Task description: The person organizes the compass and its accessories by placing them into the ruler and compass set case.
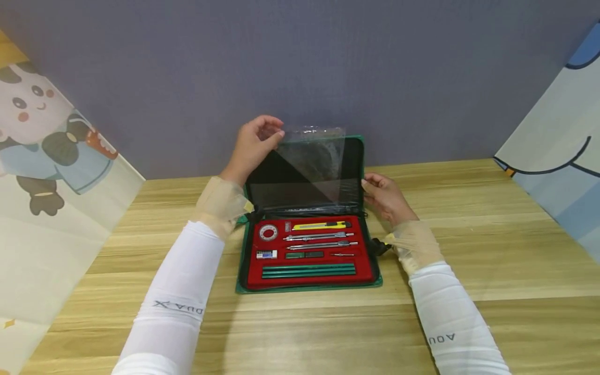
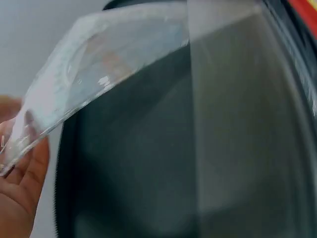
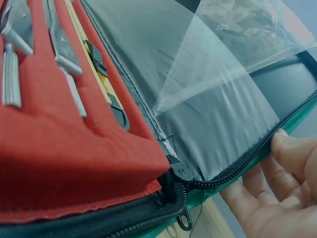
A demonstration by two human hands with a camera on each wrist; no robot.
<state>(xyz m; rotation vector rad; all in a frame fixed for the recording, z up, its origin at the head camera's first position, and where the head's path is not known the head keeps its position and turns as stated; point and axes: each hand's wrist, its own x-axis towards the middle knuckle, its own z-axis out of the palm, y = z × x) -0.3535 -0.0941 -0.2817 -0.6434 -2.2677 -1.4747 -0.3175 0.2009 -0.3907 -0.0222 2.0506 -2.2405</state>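
Observation:
A green zip case (image 1: 309,288) lies unfolded, its black-lined lid (image 1: 304,195) raised at the back. My left hand (image 1: 255,143) pinches the corner of a clear, shiny plastic triangle (image 2: 99,69), which looks like a set square, perhaps wrapped. The triangle's lower point reaches into the lid's see-through pocket (image 3: 198,134). On the lid's right edge, my right hand (image 1: 384,195) grips with the thumb inside and fingers behind. The red tray (image 1: 365,260) holds a yellow utility knife (image 1: 321,225), compasses (image 1: 321,245), green pencils (image 1: 308,271), a round protractor (image 1: 268,233) and an eraser (image 1: 266,254).
The case sits on a wood-grain table (image 1: 300,333), close to a grey upright panel (image 1: 300,62) behind it. Cartoon-printed panels stand at left (image 1: 61,140) and right (image 1: 558,146). A zipper pull (image 3: 184,218) hangs at the case's hinge corner.

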